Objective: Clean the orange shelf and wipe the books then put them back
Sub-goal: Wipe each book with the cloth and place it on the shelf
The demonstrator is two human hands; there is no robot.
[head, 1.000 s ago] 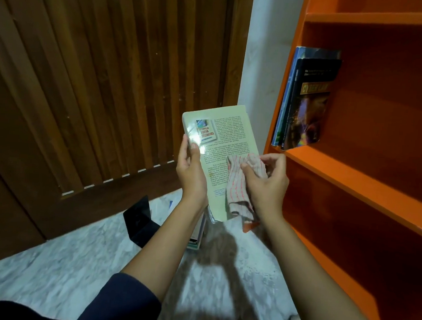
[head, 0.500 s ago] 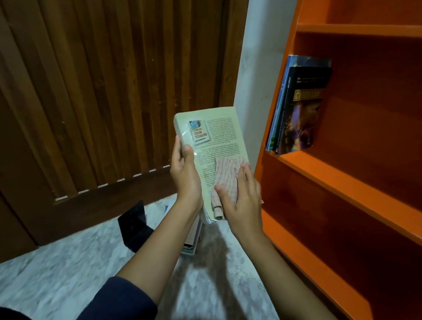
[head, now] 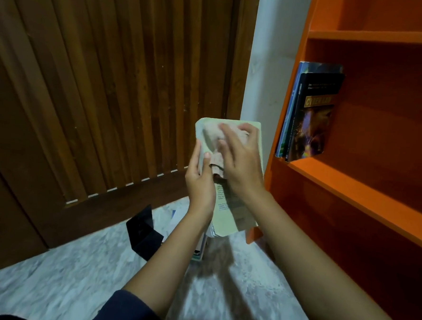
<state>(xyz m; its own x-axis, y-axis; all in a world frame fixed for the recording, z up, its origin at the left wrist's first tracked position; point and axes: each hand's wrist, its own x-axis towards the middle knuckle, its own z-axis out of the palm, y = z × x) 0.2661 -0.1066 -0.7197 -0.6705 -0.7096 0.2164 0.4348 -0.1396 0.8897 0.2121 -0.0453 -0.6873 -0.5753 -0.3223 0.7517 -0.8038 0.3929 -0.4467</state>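
The right hand (head: 239, 166) lies spread over a crumpled pale cloth (head: 213, 137), pressing it flat against the upper cover of a pale green book (head: 228, 217) held upright; motion blur hides the fingertips. Just left of it, the left hand (head: 200, 184) grips the book's edge, thumb on the cover and fingers behind. The book looks light, thin and bendy, its cover probably slick; it is best held along one long edge, backed from behind. Right of the hands stands the orange shelf (head: 351, 193), with two books (head: 309, 116) leaning inside; below the hands, on the floor, are a stack of books (head: 199, 245) and a black bookend (head: 142, 230).
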